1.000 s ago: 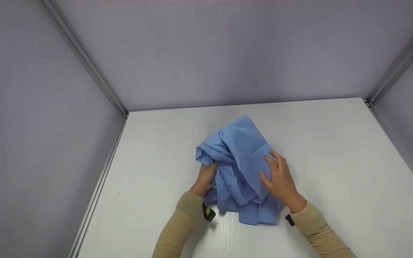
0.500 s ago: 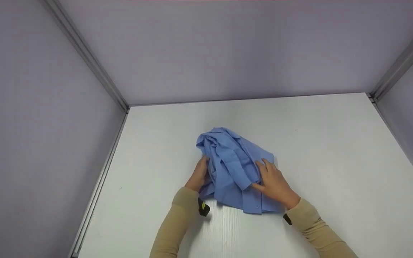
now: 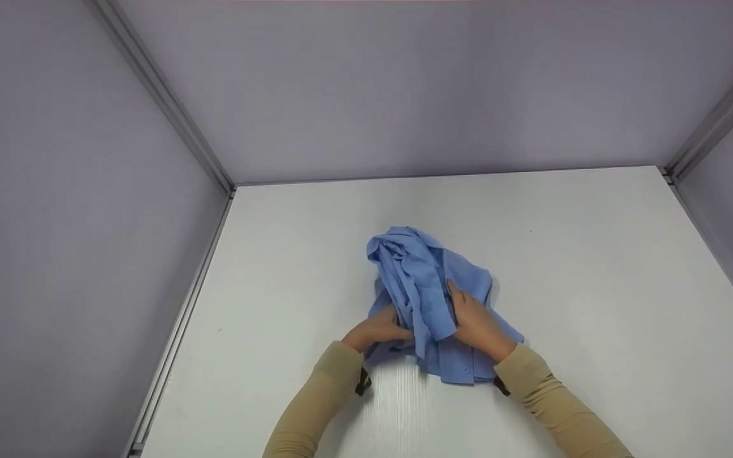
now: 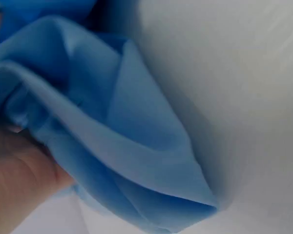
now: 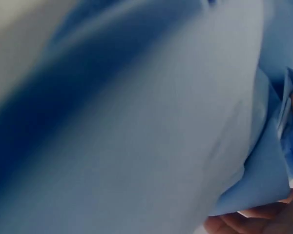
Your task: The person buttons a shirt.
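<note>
A light-blue button-up shirt (image 3: pixel 427 273) lies bunched on the white table, its buttoned strip at the near side. My left hand (image 3: pixel 376 329) grips folds at the shirt's left side, thumb toward the middle and fingertips hidden in cloth. On the right, my right hand (image 3: pixel 478 324) holds a folded-over part, its thumb hidden. Loose blue folds of the shirt (image 4: pixel 132 131) fill much of the left wrist view, beside part of a hand (image 4: pixel 24 180). Close, blurred cloth covers most of the right wrist view, with fingers (image 5: pixel 259 219) at its lower right.
The white table (image 3: pixel 277 267) extends around the shirt on all sides. Grey panels (image 3: pixel 366 89) stand behind and at both sides, joined by metal rails (image 3: pixel 169 105). Black wrist devices (image 3: pixel 363 381) hang under both sleeves.
The shirt's raised far corner has come down, and the cloth is bunched narrower. My left hand has moved right and into the folds; the right hand has shifted slightly left and now grips the cloth.
</note>
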Motion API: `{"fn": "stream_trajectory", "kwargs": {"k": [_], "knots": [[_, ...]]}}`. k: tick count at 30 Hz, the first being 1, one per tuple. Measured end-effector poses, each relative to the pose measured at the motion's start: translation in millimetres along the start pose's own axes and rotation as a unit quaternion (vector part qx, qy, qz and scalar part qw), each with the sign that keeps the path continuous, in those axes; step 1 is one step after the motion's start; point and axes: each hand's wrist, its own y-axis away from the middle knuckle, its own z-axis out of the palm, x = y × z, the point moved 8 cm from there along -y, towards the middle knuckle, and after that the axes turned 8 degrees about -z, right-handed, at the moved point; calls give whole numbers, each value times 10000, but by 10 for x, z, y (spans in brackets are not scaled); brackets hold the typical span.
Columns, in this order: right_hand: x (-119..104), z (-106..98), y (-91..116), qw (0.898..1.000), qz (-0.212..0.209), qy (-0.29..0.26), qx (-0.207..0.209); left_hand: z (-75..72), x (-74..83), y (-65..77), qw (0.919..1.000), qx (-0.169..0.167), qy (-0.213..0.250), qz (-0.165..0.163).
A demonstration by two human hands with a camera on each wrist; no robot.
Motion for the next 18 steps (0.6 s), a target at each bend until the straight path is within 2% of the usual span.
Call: {"fn": "stream_trajectory", "kwargs": {"k": [1, 3, 7, 11, 15, 18], "knots": [[-12, 10, -12, 10000, -62, -67, 0, 29, 26, 4, 9999, 32, 116, 90], [-47, 23, -32, 9995, -226, -208, 0, 64, -30, -48, 9992, 257, 155, 246], [-124, -7, -48, 9973, -542, -481, 113, 94, -133, -150, 9947, 899, -240, 448], [-128, -73, -29, 9954, -479, -798, 217, 73, -153, -154, 9898, 1312, -385, 399], [-96, -174, -8, 9943, -311, -927, 419, 22, -167, -135, 9888, 1418, -414, 235], [-66, -283, 2, 9925, -257, -988, 669, -34, -179, -104, 9866, 1488, -673, 49]]}}
